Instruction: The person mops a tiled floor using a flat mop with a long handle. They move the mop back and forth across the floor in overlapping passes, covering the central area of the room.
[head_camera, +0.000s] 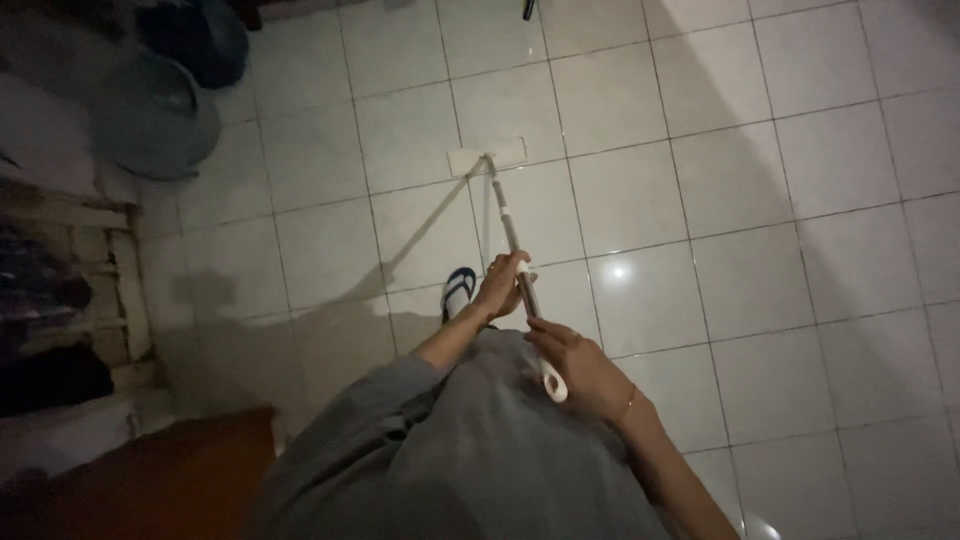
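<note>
I hold a flat mop by its long pale handle (510, 235). My left hand (503, 285) grips the handle partway down, fingers wrapped round it. My right hand (575, 362) grips the top end, where the white cap sticks out below the palm. The mop's flat rectangular white head (487, 156) rests on the tiled floor ahead of me. My foot in a blue and white flip-flop (458, 290) stands just left of the handle. Grey clothing covers my body at the bottom of the view.
The floor is of large white glossy tiles (740, 200), with a light glinting on one. Two dark round basins (160, 115) lie at the upper left. A rough brick edge with dark clutter runs along the left side (110, 270). A reddish-brown surface (170, 480) is at the lower left.
</note>
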